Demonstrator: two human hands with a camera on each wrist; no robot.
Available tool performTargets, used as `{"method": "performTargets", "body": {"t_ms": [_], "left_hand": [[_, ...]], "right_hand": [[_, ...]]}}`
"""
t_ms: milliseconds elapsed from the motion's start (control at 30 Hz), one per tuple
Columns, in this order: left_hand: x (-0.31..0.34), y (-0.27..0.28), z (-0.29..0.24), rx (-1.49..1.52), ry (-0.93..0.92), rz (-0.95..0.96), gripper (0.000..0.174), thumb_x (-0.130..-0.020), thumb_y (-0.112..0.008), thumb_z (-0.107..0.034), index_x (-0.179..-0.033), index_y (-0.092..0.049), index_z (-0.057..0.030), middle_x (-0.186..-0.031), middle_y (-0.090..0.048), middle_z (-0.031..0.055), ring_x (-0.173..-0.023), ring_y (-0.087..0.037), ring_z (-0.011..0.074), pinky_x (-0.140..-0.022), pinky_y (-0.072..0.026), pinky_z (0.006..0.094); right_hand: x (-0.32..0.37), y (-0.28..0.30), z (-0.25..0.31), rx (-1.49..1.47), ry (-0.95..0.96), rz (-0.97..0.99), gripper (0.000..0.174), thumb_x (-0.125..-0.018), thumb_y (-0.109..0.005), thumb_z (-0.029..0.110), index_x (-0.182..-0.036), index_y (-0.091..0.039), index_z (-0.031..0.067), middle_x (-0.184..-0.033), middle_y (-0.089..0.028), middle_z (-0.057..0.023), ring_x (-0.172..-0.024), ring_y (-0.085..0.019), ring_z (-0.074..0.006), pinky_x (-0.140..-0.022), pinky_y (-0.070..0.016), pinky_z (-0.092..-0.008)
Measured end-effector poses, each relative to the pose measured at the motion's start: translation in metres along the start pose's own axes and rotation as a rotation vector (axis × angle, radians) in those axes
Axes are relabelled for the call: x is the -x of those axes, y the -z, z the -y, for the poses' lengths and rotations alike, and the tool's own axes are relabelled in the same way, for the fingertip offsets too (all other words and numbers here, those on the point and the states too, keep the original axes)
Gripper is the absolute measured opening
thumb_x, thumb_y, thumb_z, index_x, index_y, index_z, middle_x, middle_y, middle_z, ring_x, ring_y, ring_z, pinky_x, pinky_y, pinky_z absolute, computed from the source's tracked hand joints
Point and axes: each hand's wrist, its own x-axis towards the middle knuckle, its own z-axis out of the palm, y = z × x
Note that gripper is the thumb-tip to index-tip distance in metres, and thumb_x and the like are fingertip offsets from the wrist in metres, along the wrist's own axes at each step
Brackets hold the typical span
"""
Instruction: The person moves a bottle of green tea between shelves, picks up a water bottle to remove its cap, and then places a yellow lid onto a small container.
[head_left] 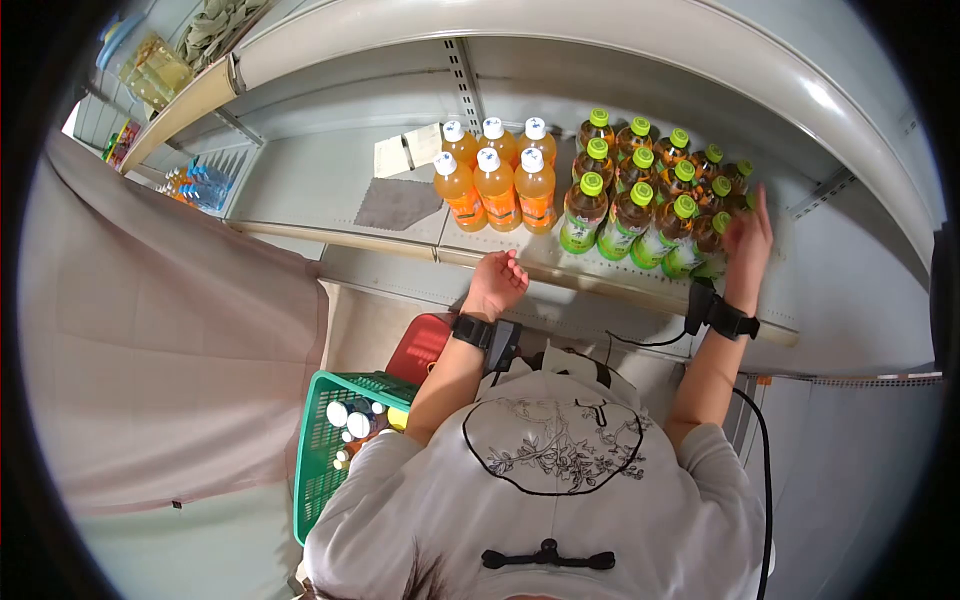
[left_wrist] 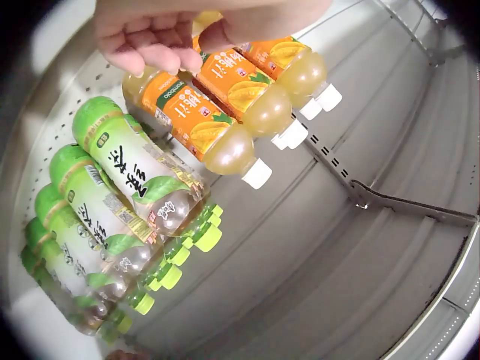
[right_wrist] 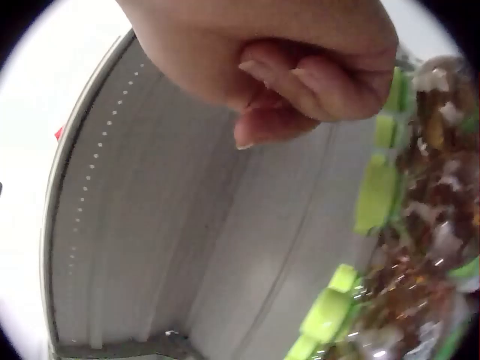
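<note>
My left hand (head_left: 497, 284) hovers at the shelf's front edge, fingers loosely bent and holding nothing. Just beyond it stand two rows of orange juice bottles (head_left: 495, 190) with white caps; in the left wrist view the fingertips overlap a juice bottle's (left_wrist: 187, 112) lower part. Beside the right end of the green-capped tea bottles (head_left: 630, 222) is my right hand (head_left: 750, 240), blurred, with one finger pointing toward the back. The right wrist view shows this hand (right_wrist: 300, 67) with several fingers bent in and nothing between them, close to the green caps (right_wrist: 379, 191).
A grey cloth (head_left: 398, 204) and a white card (head_left: 407, 150) with a dark pen-like strip lie left of the juice. Below the shelf (head_left: 300, 195) stands a green basket (head_left: 312, 450) with several bottles, near a red object (head_left: 420, 345). A cable (head_left: 765, 480) runs by the right arm.
</note>
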Motion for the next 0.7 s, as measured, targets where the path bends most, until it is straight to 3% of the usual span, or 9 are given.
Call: {"method": "performTargets", "body": {"t_ms": [67, 100, 200, 367, 433, 467, 533, 567, 700], "left_hand": [[0.000, -0.002, -0.002, -0.029, -0.009, 0.013, 0.016, -0.082, -0.040, -0.018, -0.080, -0.051, -0.0063, -0.059, -0.045, -0.0026, -0.056, -0.043, 0.0116, -0.063, -0.0395, 0.0276], [0.000, -0.001, -0.003, -0.032, -0.010, 0.016, 0.016, -0.082, -0.040, -0.018, -0.080, -0.051, -0.0063, -0.059, -0.045, -0.0026, -0.056, -0.043, 0.0116, -0.063, -0.0395, 0.0276], [-0.003, 0.004, -0.008, -0.008, -0.020, 0.028, 0.015, -0.082, -0.040, -0.017, -0.081, -0.051, -0.0065, -0.059, -0.045, -0.0027, -0.055, -0.043, 0.0116, -0.063, -0.0397, 0.0279], [0.007, 0.013, -0.012, -0.001, -0.050, -0.002, 0.012, -0.079, -0.042, -0.016, -0.077, -0.051, -0.0081, -0.057, -0.043, -0.0039, -0.052, -0.041, 0.0103, -0.059, -0.0402, 0.0271], [0.008, 0.015, -0.012, 0.018, -0.050, -0.004, 0.013, -0.080, -0.042, -0.016, -0.077, -0.051, -0.0080, -0.057, -0.043, -0.0038, -0.052, -0.042, 0.0103, -0.059, -0.0402, 0.0272], [0.009, 0.016, -0.012, 0.033, -0.049, -0.006, 0.013, -0.080, -0.041, -0.016, -0.077, -0.051, -0.0079, -0.057, -0.043, -0.0037, -0.052, -0.042, 0.0104, -0.059, -0.0402, 0.0273], [0.008, 0.016, -0.012, 0.042, -0.046, -0.009, 0.013, -0.080, -0.041, -0.016, -0.078, -0.051, -0.0078, -0.057, -0.043, -0.0035, -0.052, -0.042, 0.0105, -0.060, -0.0402, 0.0273], [0.008, 0.017, -0.011, 0.044, -0.042, -0.013, 0.014, -0.080, -0.041, -0.016, -0.078, -0.051, -0.0077, -0.058, -0.044, -0.0033, -0.053, -0.042, 0.0106, -0.060, -0.0402, 0.0273], [0.005, 0.019, -0.009, 0.049, -0.036, -0.013, 0.014, -0.080, -0.041, -0.016, -0.079, -0.052, -0.0073, -0.059, -0.044, -0.0028, -0.054, -0.043, 0.0108, -0.061, -0.0401, 0.0273]], "right_hand": [[-0.004, -0.006, -0.010, 0.111, -0.126, 0.192, 0.048, -0.080, -0.037, 0.012, -0.128, -0.033, 0.0075, -0.048, -0.041, 0.0019, -0.038, -0.033, -0.0056, -0.036, -0.0237, -0.0184], [-0.017, -0.002, -0.025, 0.124, -0.316, 0.242, 0.050, -0.080, -0.037, 0.011, -0.129, -0.031, 0.0065, -0.048, -0.042, 0.0011, -0.038, -0.033, -0.0055, -0.036, -0.0228, -0.0187], [-0.002, -0.007, -0.052, -0.049, -0.146, 0.163, 0.054, -0.076, -0.036, 0.007, -0.130, -0.028, 0.0056, -0.048, -0.042, 0.0010, -0.039, -0.034, -0.0052, -0.035, -0.0221, -0.0192], [0.008, -0.018, -0.040, -0.070, -0.140, 0.147, 0.056, -0.074, -0.035, 0.005, -0.130, -0.028, 0.0055, -0.048, -0.041, 0.0016, -0.040, -0.034, -0.0051, -0.037, -0.0227, -0.0187], [0.014, -0.022, -0.031, -0.010, -0.014, 0.302, 0.056, -0.074, -0.036, 0.004, -0.129, -0.029, 0.0055, -0.049, -0.041, 0.0016, -0.040, -0.034, -0.0052, -0.036, -0.0224, -0.0189], [0.015, -0.025, -0.032, -0.008, -0.013, 0.307, 0.056, -0.074, -0.036, 0.004, -0.129, -0.029, 0.0055, -0.049, -0.041, 0.0016, -0.040, -0.034, -0.0052, -0.036, -0.0224, -0.0189], [0.017, -0.031, -0.040, 0.047, -0.203, 0.390, 0.057, -0.074, -0.036, 0.003, -0.130, -0.026, 0.0062, -0.049, -0.041, 0.0014, -0.041, -0.034, -0.0051, -0.036, -0.0222, -0.0187], [0.021, -0.031, -0.047, -0.106, -0.289, 0.450, 0.060, -0.074, -0.036, 0.002, -0.132, -0.022, 0.0073, -0.049, -0.042, 0.0009, -0.041, -0.035, -0.0055, -0.036, -0.0226, -0.0186], [0.034, -0.047, -0.046, 0.020, -0.228, 0.361, 0.061, -0.076, -0.036, 0.002, -0.133, -0.019, 0.0132, -0.050, -0.041, 0.0012, -0.042, -0.036, -0.0058, -0.037, -0.0234, -0.0179]]}}
